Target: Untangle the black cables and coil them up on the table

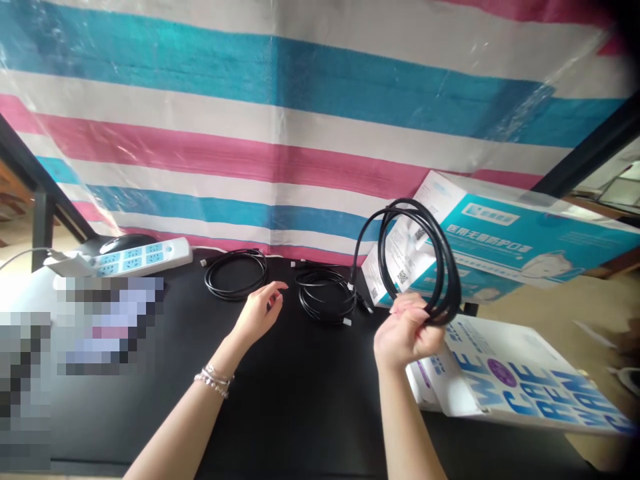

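My right hand (407,333) is closed around a coiled black cable (443,267), whose loops stand up above the fist. One end of that cable hangs down to the left, with a light connector at its tip. My left hand (263,310) holds nothing; its fingers are loosely curved above the black table. Just behind it lies another coiled black cable (237,274) with a pale connector. Between my hands rests a further black coil (327,293), its connectors sticking out at the sides.
A white power strip (145,259) lies at the back left of the black table (300,400). Blue-and-white mask boxes (500,240) and a white lettered box (525,373) stand on the right. Striped plastic sheeting (275,153) hangs behind. Part of the left side is pixelated.
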`<state>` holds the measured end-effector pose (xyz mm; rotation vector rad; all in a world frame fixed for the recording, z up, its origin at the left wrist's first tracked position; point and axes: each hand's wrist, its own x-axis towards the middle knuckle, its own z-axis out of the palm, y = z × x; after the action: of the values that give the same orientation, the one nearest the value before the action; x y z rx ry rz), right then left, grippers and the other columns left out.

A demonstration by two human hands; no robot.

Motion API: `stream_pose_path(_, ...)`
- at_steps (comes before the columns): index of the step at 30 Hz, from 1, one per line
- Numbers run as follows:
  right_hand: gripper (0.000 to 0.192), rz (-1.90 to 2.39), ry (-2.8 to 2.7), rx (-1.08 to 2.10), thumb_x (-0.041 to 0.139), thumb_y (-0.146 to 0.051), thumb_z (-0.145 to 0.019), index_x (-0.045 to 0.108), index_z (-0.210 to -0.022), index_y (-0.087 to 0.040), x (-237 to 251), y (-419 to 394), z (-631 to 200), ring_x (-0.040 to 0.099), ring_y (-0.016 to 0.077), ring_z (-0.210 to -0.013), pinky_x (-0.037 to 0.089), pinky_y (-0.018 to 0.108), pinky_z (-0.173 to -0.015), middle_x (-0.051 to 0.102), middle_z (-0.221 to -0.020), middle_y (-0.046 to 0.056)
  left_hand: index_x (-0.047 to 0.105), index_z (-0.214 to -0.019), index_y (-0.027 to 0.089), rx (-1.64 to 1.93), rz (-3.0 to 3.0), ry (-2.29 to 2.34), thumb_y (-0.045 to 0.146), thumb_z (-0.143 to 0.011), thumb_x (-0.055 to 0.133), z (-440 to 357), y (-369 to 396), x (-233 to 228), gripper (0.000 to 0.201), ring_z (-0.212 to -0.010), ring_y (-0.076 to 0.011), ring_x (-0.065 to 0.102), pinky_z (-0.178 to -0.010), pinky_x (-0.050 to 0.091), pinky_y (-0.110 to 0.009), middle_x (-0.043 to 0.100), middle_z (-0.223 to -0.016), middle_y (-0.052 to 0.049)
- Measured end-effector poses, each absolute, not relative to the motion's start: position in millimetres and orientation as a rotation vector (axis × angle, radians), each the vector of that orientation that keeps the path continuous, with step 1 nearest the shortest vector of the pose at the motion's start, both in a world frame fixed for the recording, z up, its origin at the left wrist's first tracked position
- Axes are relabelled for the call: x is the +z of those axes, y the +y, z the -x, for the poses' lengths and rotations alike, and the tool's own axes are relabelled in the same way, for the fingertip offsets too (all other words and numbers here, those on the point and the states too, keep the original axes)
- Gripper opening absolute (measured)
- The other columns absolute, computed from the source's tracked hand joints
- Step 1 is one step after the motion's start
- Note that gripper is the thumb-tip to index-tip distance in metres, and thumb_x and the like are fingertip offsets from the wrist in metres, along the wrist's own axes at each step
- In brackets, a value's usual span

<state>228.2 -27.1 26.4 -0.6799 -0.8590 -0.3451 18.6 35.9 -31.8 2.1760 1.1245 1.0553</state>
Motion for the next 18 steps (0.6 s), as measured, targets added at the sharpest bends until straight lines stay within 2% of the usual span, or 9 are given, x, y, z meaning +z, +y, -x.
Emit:
stream_pose_path(4,0.036,0.639,-0.846,-0.308,0.056,-0.036,-0.082,0.037,-0.056,-0.02,30.4,-26.3,-225.5,0.035,0.0086,-0.041,0.032,0.026,-0.043,0.033,-0.045,-0.007,0.042,-0.127,0.021,0.989,-2.225,0.975,0.018,-0.084,0.038,-29.4,24.9,-30.0,0.044,-0.065,-0.0095,0.051,-0.068,0.046,-0.023,0.057,-0.089,-0.004)
stream_pose_path(8,0.037,0.575,-0.849,-0.137,0.058,-0.032,-0.082,0.039,-0.053,-0.018,32.3,-29.6,-220.4,0.034,0.0078,-0.04,0.031,0.026,-0.045,0.033,-0.043,-0.008,0.036,-0.134,0.026,0.922,-2.271,0.905,0.016,-0.084,0.037,-38.6,15.5,-30.1,0.051,-0.081,-0.0132,0.054,-0.08,0.047,-0.029,0.051,-0.108,-0.008)
stream_pose_path(12,0.038,0.555,-0.849,0.113,0.054,-0.033,-0.085,0.042,-0.053,-0.017,34.1,-36.2,-216.4,0.035,0.0073,-0.041,0.035,0.029,-0.052,0.032,-0.043,-0.008,0.04,-0.131,0.025,0.85,-2.372,0.877,0.014,-0.083,0.037,-42.8,12.1,-32.8,0.049,-0.095,-0.018,0.05,-0.089,0.043,-0.037,0.048,-0.114,-0.009)
stream_pose_path(15,0.038,0.538,-0.844,0.283,0.053,-0.037,-0.085,0.043,-0.054,-0.017,35.2,-39.4,-216.0,0.034,0.007,-0.041,0.036,0.03,-0.056,0.03,-0.043,-0.009,0.045,-0.125,0.02,0.87,-2.374,0.868,0.015,-0.083,0.04,-44.1,11.5,-33.9,0.042,-0.099,-0.0198,0.049,-0.09,0.043,-0.037,0.049,-0.112,-0.01)
stream_pose_path(18,0.035,0.515,-0.824,0.347,0.056,-0.038,-0.083,0.046,-0.057,-0.017,35.5,-40.3,-215.9,0.035,0.0073,-0.041,0.035,0.03,-0.058,0.032,-0.042,-0.009,0.053,-0.111,0.018,0.936,-2.271,0.893,0.017,-0.083,0.042,-43.5,12.5,-32.5,0.03,-0.085,-0.0155,0.054,-0.078,0.047,-0.03,0.053,-0.103,-0.009)
